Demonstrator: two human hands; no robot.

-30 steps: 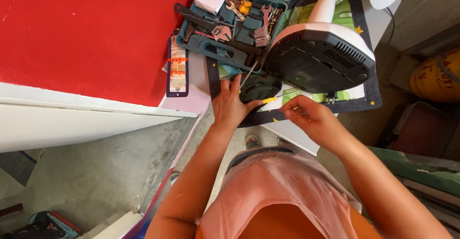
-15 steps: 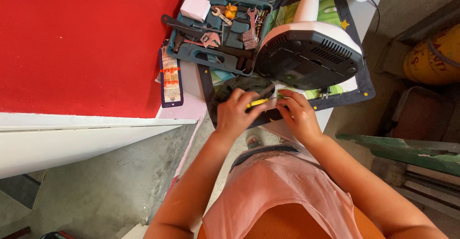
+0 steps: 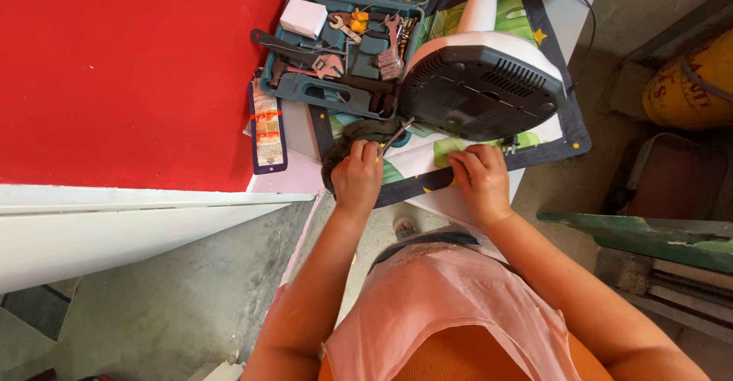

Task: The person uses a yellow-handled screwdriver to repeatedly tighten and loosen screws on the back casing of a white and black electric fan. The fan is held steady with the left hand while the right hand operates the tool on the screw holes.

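My left hand (image 3: 357, 175) is closed around a slim metal-tipped tool (image 3: 395, 134) whose tip points up at the rim of a white fan base (image 3: 481, 83). The base is tipped over so its dark slotted underside shows. Under my left hand lies a dark rounded part (image 3: 336, 146). My right hand (image 3: 481, 179) rests knuckles-up on the green patterned mat (image 3: 416, 163), just below the fan base. Its fingers are curled down, and whatever is under them is hidden.
An open teal tool case (image 3: 305, 91) with wrenches, a white box and yellow-handled tools sits behind the hands. A flat printed packet (image 3: 267, 125) lies beside a red surface (image 3: 122, 68). A yellow drum (image 3: 687, 83) and a green board (image 3: 641, 232) stand at the right.
My left hand went from lying spread on the dark part to gripping the tool, now aimed at the fan base. My right hand moved away from the left and settled on the mat.
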